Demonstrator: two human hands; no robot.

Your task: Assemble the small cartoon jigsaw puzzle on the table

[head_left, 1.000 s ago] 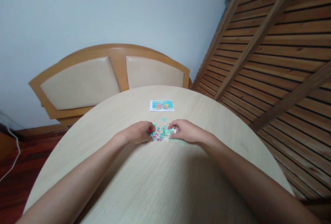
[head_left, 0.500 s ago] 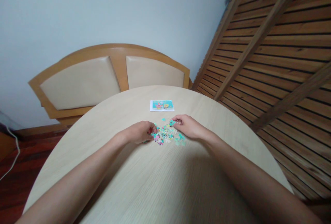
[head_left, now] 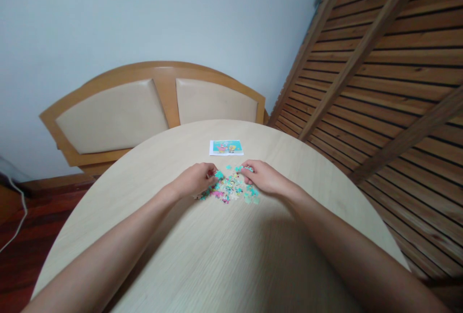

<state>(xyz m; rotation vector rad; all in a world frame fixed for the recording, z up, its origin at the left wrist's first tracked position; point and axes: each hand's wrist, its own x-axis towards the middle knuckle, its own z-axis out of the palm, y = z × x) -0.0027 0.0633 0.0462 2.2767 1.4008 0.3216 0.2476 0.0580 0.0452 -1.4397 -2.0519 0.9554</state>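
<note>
A small heap of colourful jigsaw pieces (head_left: 230, 189), mostly teal, pink and pale yellow, lies mid-table. My left hand (head_left: 195, 179) rests at the heap's left edge, fingers curled, pinching a teal piece (head_left: 219, 174) at its fingertips. My right hand (head_left: 261, 176) sits at the heap's right edge with fingers bent onto the top pieces; whether it grips one I cannot make out. A little beyond the heap lies a small printed cartoon picture (head_left: 226, 147), flat on the table.
The round pale wooden table (head_left: 224, 245) fills the foreground. Behind it stands a wooden bench back with two beige pads (head_left: 152, 105) against a light wall. A slatted wooden frame (head_left: 379, 72) leans at the right. A white cable (head_left: 18, 216) trails over the red floor at left.
Both hands have moved slightly away from me along the heap's sides. The pieces have spread wider, some now trailing left under my left hand. My left fingers now pinch a teal piece.
</note>
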